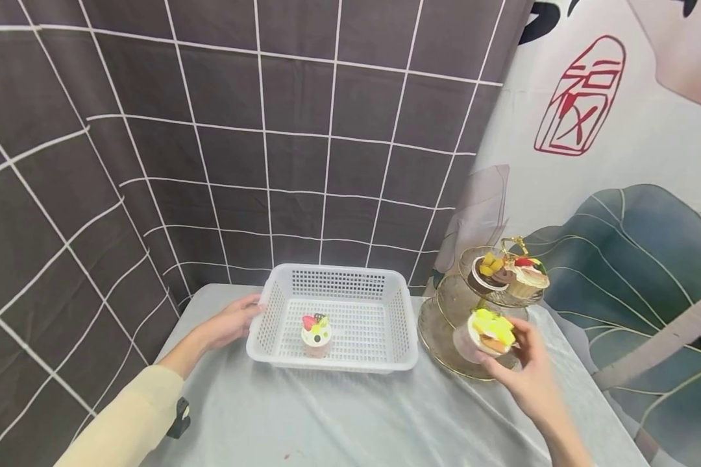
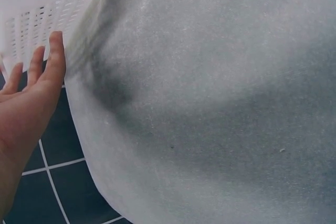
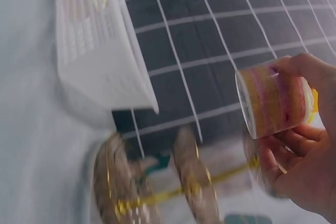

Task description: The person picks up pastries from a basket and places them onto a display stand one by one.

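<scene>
Fingers of the right hand (image 1: 529,371) curl round the yellow-topped cup (image 1: 486,335), by the stand (image 1: 434,329) near the right edge of the table (image 1: 327,415); the left hand (image 1: 232,324), fingers loosely straight, is at the basket (image 1: 339,365)'s left rim. Best grip lightly and keep the cup level.

A plain, pale cream sleeve (image 1: 125,415) clothes the left arm (image 1: 181,355), ending short of the wrist; the left hand (image 1: 233,321), right hand (image 1: 527,368) and visible right forearm (image 1: 561,434) are all bare.

White basket (image 1: 332,364), yellow-topped cake (image 1: 489,332), white-gridded backdrop (image 1: 295,162)
</scene>
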Tool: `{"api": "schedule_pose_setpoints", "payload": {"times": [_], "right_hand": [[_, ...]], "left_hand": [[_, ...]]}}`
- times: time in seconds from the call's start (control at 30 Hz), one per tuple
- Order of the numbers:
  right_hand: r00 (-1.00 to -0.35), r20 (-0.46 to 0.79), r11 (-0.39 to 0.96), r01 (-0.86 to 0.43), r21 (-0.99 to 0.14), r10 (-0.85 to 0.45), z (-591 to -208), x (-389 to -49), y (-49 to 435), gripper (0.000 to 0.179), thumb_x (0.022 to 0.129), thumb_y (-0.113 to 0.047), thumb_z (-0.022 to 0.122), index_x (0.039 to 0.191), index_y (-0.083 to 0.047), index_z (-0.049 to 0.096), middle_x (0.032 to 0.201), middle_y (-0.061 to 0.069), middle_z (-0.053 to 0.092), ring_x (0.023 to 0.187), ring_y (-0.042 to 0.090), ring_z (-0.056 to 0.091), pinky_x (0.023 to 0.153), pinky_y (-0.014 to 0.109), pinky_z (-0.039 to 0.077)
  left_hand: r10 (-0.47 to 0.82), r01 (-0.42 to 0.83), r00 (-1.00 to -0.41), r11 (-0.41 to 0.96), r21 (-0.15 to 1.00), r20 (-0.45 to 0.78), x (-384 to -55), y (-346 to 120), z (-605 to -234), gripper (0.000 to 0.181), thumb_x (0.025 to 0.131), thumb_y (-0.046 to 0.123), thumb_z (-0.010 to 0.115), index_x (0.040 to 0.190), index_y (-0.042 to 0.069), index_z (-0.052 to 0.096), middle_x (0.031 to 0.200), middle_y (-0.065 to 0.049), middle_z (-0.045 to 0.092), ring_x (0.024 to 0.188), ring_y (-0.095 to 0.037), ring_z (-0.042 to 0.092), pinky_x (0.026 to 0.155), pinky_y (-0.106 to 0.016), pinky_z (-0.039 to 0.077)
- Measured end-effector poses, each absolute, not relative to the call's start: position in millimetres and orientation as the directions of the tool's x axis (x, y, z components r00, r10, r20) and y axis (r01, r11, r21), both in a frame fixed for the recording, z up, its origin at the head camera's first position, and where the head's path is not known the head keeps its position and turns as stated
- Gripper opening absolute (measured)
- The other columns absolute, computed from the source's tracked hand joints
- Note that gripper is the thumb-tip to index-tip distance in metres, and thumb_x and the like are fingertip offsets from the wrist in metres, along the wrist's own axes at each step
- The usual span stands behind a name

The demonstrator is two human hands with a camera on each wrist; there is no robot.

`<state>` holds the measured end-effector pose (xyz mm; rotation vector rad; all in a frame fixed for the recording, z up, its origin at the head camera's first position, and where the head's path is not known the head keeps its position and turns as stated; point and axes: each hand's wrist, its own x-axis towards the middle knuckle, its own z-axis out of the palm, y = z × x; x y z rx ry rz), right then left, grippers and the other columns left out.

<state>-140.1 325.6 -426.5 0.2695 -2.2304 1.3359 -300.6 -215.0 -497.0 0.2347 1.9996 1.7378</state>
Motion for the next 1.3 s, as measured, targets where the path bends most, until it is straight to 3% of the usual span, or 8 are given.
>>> {"api": "schedule_pose_setpoints", "payload": {"times": [0.23,0.43,0.77,1.0,1.1,1.3], "right_hand": [[-0.842,0.481,0.549,-0.289,-0.785,0.244,-436.1,-120.5,363.0,0.062,0.082,0.018,0.081,0.136,0.002,0.054,0.12,-0.02,0.063,0.107,-0.005,0.061,0.089,0.003,0.048],[-0.865,0.377,0.575,-0.132,-0.808,0.331,-439.1,-114.2,385.7,0.048,0.092,0.001,0.081,0.133,-0.009,0.057,0.112,-0.029,0.059,0.098,-0.008,0.058,0.08,0.002,0.05],[-0.882,0.324,0.625,-0.044,-0.78,0.342,-433.8,-132.9,410.9,0.055,0.096,-0.014,0.081,0.137,0.008,0.052,0.103,-0.033,0.054,0.094,-0.01,0.052,0.071,0.002,0.048],[-0.914,0.277,0.65,-0.02,-0.76,0.296,-434.9,-144.1,422.0,0.064,0.097,-0.022,0.081,0.145,0.008,0.05,0.101,-0.032,0.052,0.092,-0.009,0.051,0.07,0.003,0.047],[-0.918,0.282,0.658,-0.031,-0.752,0.279,-433.8,-151.1,422.2,0.065,0.097,-0.021,0.081,0.146,0.008,0.049,0.106,-0.022,0.056,0.093,-0.009,0.05,0.071,0.002,0.047],[-0.929,0.273,0.662,-0.042,-0.748,0.25,-436.6,-165.9,418.3,0.069,0.098,-0.022,0.079,0.146,0.013,0.044,0.13,0.022,0.056,0.095,-0.013,0.046,0.073,-0.001,0.046]], "left_hand": [[0.429,-0.173,-0.87,0.193,0.966,-0.241,-302.0,-215.7,-496.5,0.06,0.117,0.024,0.036,0.166,-0.002,0.013,0.16,-0.034,0.038,0.143,-0.049,0.048,0.111,-0.055,0.052],[0.436,-0.17,-0.867,0.195,0.966,-0.24,-301.7,-219.0,-497.2,0.062,0.117,0.025,0.037,0.166,-0.003,0.012,0.16,-0.035,0.039,0.142,-0.049,0.049,0.111,-0.056,0.052],[0.432,-0.162,-0.87,0.202,0.966,-0.236,-300.8,-218.1,-495.9,0.063,0.117,0.028,0.039,0.166,-0.002,0.013,0.16,-0.033,0.039,0.143,-0.049,0.048,0.113,-0.056,0.05],[0.445,-0.158,-0.864,0.202,0.967,-0.234,-298.1,-215.5,-496.9,0.062,0.117,0.026,0.036,0.166,-0.004,0.012,0.159,-0.034,0.039,0.142,-0.049,0.05,0.112,-0.056,0.052],[0.442,-0.158,-0.866,0.201,0.967,-0.233,-298.3,-214.7,-497.0,0.062,0.117,0.026,0.036,0.166,-0.004,0.012,0.16,-0.034,0.039,0.143,-0.048,0.049,0.112,-0.056,0.051],[0.428,-0.168,-0.873,0.188,0.968,-0.235,-300.0,-214.3,-497.7,0.063,0.117,0.025,0.036,0.166,-0.004,0.011,0.16,-0.034,0.038,0.144,-0.049,0.047,0.114,-0.057,0.049]]}}
